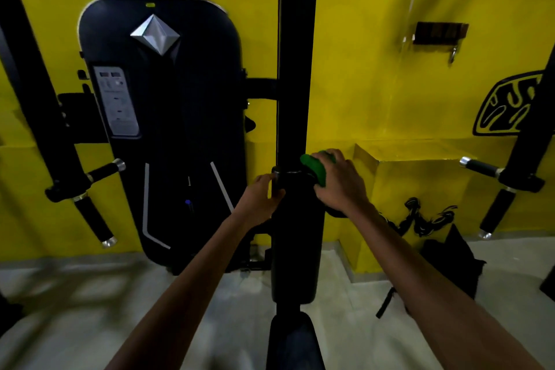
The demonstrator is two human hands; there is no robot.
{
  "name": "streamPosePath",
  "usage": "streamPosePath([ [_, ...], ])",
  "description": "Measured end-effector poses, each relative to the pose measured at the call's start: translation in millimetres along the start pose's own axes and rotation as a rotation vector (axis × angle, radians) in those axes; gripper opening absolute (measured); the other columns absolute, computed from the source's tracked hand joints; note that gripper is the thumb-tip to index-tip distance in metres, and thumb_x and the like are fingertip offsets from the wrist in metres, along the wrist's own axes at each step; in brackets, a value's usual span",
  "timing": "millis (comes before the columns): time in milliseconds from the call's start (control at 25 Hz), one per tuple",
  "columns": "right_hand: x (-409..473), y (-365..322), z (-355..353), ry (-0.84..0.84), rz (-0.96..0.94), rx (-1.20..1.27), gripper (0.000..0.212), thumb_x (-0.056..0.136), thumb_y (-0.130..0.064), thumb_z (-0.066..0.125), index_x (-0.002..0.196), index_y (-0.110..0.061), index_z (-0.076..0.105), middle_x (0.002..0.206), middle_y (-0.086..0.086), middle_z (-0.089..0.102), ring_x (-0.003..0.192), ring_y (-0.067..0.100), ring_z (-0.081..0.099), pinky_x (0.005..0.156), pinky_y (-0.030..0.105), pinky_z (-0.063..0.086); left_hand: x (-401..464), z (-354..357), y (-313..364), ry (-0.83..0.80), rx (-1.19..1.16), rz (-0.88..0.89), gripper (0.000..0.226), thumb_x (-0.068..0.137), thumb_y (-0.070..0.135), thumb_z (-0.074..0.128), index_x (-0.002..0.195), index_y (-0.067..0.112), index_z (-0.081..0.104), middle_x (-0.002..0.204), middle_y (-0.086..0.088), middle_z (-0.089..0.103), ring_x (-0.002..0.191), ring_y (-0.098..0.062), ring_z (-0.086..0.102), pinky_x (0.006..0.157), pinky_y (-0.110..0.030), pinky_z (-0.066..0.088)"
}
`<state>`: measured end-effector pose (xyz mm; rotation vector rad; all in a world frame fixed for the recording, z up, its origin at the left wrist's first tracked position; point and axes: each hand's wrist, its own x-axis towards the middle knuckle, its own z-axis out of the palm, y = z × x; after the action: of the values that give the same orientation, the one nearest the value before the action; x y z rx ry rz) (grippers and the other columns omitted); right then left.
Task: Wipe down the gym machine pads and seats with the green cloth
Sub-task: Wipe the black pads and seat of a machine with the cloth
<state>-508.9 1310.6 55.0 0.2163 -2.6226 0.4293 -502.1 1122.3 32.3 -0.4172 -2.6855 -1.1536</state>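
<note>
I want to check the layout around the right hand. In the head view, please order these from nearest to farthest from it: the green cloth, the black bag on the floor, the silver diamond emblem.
1. green cloth: under the fingers of the right hand, on the upright pad.
2. black bag: lower right, on the floor by the yellow wall.
3. silver diamond emblem: upper left, on the weight-stack cover.
</note>
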Motion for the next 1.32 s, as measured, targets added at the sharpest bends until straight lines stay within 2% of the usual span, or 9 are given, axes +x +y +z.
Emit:
streamPosePath([
  [120,43,1,19,-0.162,-0.077,-0.174,0.068,0.082,-0.024,0.062,0.144,-0.032,0.035,0.151,0.001,0.028,0.125,0.033,0.038,0.093,0.044,0.046,28,11,-27,-0.038,0.19,0.147,0.068,0.099,0.028,0.046,0.15,0.003,0.009,0.159,-0.011,0.008,0.145,-0.025,0.014,0.11,-0.022,0.02],
  [200,62,2,38,-0.195,-0.091,-0.229,0.068,0.081,-0.023,0.06,0.143,-0.036,0.035,0.151,-0.002,0.03,0.126,0.031,0.038,0.095,0.045,0.045,45,26,-44,-0.049,0.231,0.22,0.073,0.1,0.026,0.044,0.15,0.001,-0.003,0.159,-0.012,-0.006,0.147,-0.023,-0.002,0.114,-0.022,0.007],
  [280,75,7,46,-0.205,-0.124,-0.222,0.065,0.08,-0.022,0.057,0.14,-0.038,0.04,0.148,-0.005,0.037,0.123,0.029,0.041,0.095,0.044,0.045,59,37,-57,-0.031,0.177,0.228,0.077,0.099,0.025,0.045,0.148,0.002,-0.01,0.158,-0.012,-0.011,0.147,-0.023,-0.004,0.117,-0.028,0.013],
  [640,74,10,30,-0.3,-0.207,-0.044,0.065,0.074,-0.006,0.059,0.132,-0.033,0.054,0.144,-0.01,0.045,0.122,0.021,0.046,0.094,0.032,0.042,75,53,-77,0.033,-0.057,0.256,0.083,0.097,0.028,0.048,0.147,0.008,-0.015,0.159,-0.012,0.005,0.14,-0.027,0.029,0.099,-0.032,0.044],
  [800,109,-22,42,-0.214,-0.094,-0.157,0.054,0.077,-0.012,0.059,0.129,-0.026,0.058,0.13,0.003,0.059,0.118,0.027,0.053,0.088,0.034,0.046,78,55,-86,0.02,-0.106,0.266,0.085,0.095,0.031,0.052,0.148,0.006,-0.01,0.158,-0.011,0.01,0.141,-0.013,0.019,0.099,-0.01,0.026],
  [1000,78,4,48,-0.249,-0.284,-0.06,0.062,0.072,-0.011,0.055,0.129,-0.036,0.056,0.142,-0.012,0.047,0.12,0.018,0.046,0.095,0.034,0.041,86,47,-96,-0.052,-0.024,0.306,0.088,0.094,0.035,0.053,0.15,0.011,-0.01,0.16,-0.006,-0.005,0.146,-0.016,0.009,0.111,-0.021,0.024],
  [1120,89,27,36,-0.174,-0.141,0.052,0.058,0.068,-0.015,0.052,0.125,-0.024,0.061,0.137,-0.005,0.053,0.122,0.025,0.051,0.093,0.03,0.042,87,39,-95,-0.038,0.048,0.379,0.081,0.095,0.034,0.051,0.148,0.015,-0.008,0.153,0.006,-0.011,0.143,-0.007,-0.002,0.108,-0.005,0.002],
  [1200,91,24,39,-0.189,-0.148,-0.018,0.057,0.071,-0.012,0.056,0.125,-0.026,0.061,0.138,-0.006,0.053,0.122,0.025,0.05,0.093,0.033,0.043,90,36,-87,-0.01,0.128,0.45,0.074,0.097,0.031,0.05,0.149,0.011,0.002,0.156,0.003,-0.003,0.143,-0.006,-0.005,0.11,-0.008,-0.002],
  [1320,70,35,56,-0.119,-0.327,0.041,0.065,0.064,-0.018,0.049,0.126,-0.033,0.06,0.139,-0.012,0.05,0.119,0.021,0.048,0.094,0.032,0.043,97,37,-71,0.005,0.19,0.496,0.061,0.099,0.027,0.045,0.149,0.005,0.018,0.157,-0.008,0.017,0.144,-0.01,0.002,0.117,-0.022,0.008],
])
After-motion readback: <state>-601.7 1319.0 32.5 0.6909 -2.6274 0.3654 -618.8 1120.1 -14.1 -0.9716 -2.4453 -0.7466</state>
